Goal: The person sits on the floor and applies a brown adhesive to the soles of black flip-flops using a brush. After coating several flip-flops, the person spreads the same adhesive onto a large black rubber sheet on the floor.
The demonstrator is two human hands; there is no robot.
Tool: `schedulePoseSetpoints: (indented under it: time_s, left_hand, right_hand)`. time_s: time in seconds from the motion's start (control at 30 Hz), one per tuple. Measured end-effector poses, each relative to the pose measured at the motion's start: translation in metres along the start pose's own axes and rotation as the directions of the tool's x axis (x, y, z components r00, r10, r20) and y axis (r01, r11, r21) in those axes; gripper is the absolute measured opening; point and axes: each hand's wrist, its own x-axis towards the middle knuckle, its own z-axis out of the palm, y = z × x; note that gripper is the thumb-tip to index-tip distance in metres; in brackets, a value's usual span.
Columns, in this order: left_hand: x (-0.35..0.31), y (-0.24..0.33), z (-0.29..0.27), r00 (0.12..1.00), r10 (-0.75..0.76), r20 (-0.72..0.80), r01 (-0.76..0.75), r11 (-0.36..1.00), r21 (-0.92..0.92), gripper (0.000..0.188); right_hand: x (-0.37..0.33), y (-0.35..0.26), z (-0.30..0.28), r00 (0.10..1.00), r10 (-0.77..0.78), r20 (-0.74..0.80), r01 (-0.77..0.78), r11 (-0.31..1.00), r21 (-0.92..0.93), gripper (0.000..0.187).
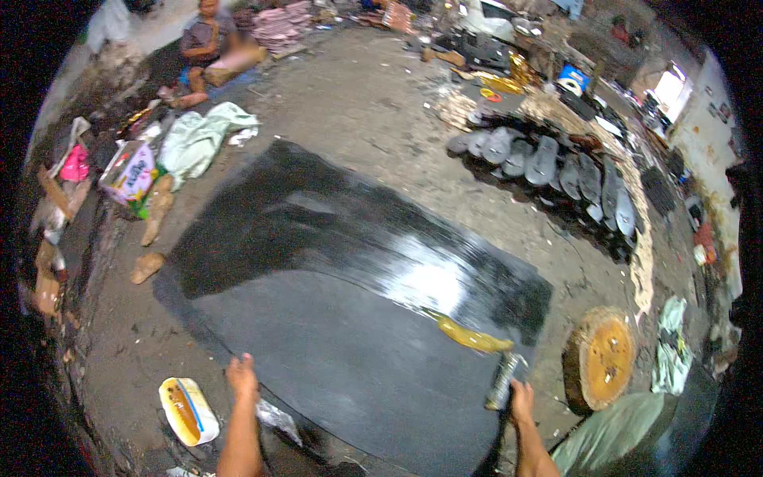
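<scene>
A large black sheet with a wet, glossy surface (238, 215) lies on the floor before me. Over its near part lies a second, matte dark sheet (342, 358) with a curved far edge. My left hand (243, 378) is closed at this upper sheet's left edge, its fingers partly hidden. At the right edge my right hand (521, 401) is closed in the same way, beside a dented greyish cylinder (502, 383). A yellow, glue-coated tool with a tapered end (473, 337) rests on the sheets, its kind unclear.
A white tub of amber liquid (189, 412) stands left of my left arm. At right sit a round wood block (610, 359) and a green plastic sheet (616, 437). Rows of grey sole-shaped pieces (542, 162) lie far right. A person (208, 40) sits far left.
</scene>
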Motion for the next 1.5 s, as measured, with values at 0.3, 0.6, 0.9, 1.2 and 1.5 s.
schedulePoseSetpoints:
  time_s: [0.3, 0.6, 0.9, 1.2, 1.5]
  left_hand:
    - [0.03, 0.021, 0.022, 0.931, -0.294, 0.216, 0.362, 0.824, -0.436, 0.029]
    - [-0.096, -0.014, 0.063, 0.886, -0.322, 0.334, 0.448, 0.782, -0.433, 0.028]
    - [-0.077, -0.022, 0.052, 0.863, -0.357, 0.358, 0.48, 0.8, -0.361, 0.034]
    - [-0.193, -0.039, 0.071, 0.657, -0.32, 0.682, 0.602, 0.768, -0.22, 0.067]
    - [-0.251, -0.044, 0.11, 0.479, -0.364, 0.799, 0.475, 0.873, 0.113, 0.038]
  right_hand:
    - [0.054, -0.127, 0.071, 0.939, -0.332, -0.086, 0.306, 0.924, -0.228, 0.027]
    - [0.065, -0.184, 0.169, 0.806, -0.422, 0.416, 0.591, 0.62, -0.515, 0.029]
    - [0.177, -0.243, 0.209, 0.134, -0.23, 0.964, 0.969, -0.175, -0.176, 0.041]
    - [0.093, -0.159, 0.044, 0.594, -0.153, 0.79, 0.799, 0.226, -0.557, 0.053]
    - [0.073, -0.158, 0.006, 0.845, -0.222, 0.487, 0.533, 0.42, -0.734, 0.039]
